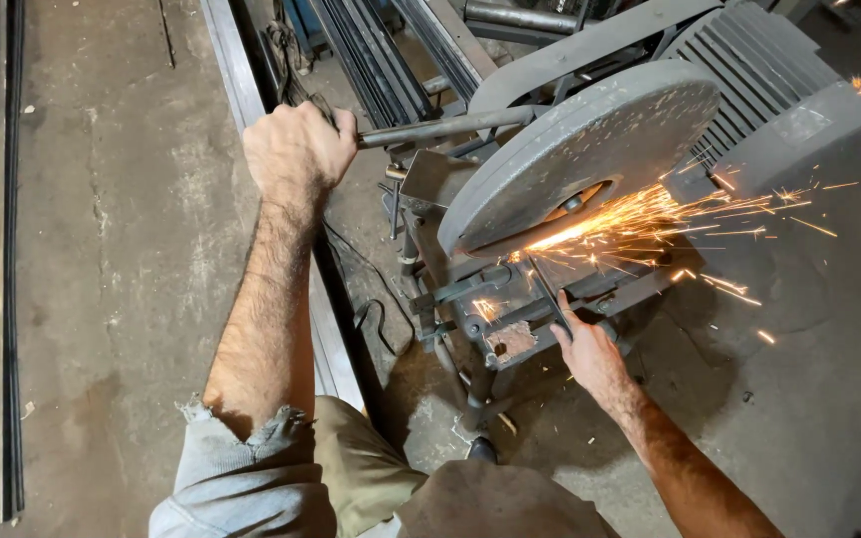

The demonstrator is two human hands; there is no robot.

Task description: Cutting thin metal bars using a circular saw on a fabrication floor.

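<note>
The left hand (296,149) is closing its grip around the grey steel lever handle (440,128) of the round-guarded chop saw (590,149). The right hand (590,354) is pinching the thin dark metal bar (548,299), lying crosswise under the sparking blade, nearer that hand.

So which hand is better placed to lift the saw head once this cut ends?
Probably the left hand: it already grips the chop saw's handle. The right hand holds the metal strip beneath the sparking blade guard.
</note>
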